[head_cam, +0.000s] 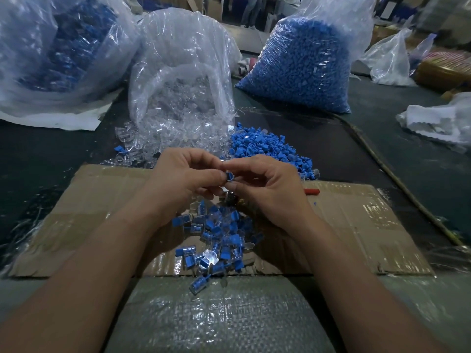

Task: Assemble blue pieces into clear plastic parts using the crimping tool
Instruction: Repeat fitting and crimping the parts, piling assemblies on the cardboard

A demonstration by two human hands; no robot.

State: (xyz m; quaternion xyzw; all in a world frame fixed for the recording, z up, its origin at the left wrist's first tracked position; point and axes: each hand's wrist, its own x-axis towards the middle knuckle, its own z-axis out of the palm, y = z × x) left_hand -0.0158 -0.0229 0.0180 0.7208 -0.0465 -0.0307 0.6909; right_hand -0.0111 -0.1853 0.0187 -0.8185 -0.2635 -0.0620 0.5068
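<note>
My left hand [186, 177] and my right hand [267, 184] meet above a flat sheet of cardboard [356, 225]. Between their fingertips they pinch a small blue piece [230, 176] with a bit of clear plastic beside it. Just below the fingers a dark metal part [230, 200] shows, mostly hidden. A heap of joined blue-and-clear parts [219, 238] lies under my wrists. Loose blue pieces [265, 146] are piled behind my right hand, and loose clear parts [173, 136] spill from an open clear bag [183, 72] behind my left.
A full bag of blue pieces [303, 59] stands at the back right, and a large bag with blue contents [58, 47] at the back left. A red pen-like object [312, 191] lies on the cardboard. A thin stick [397, 179] runs along the right. A woven sack [216, 317] covers my lap.
</note>
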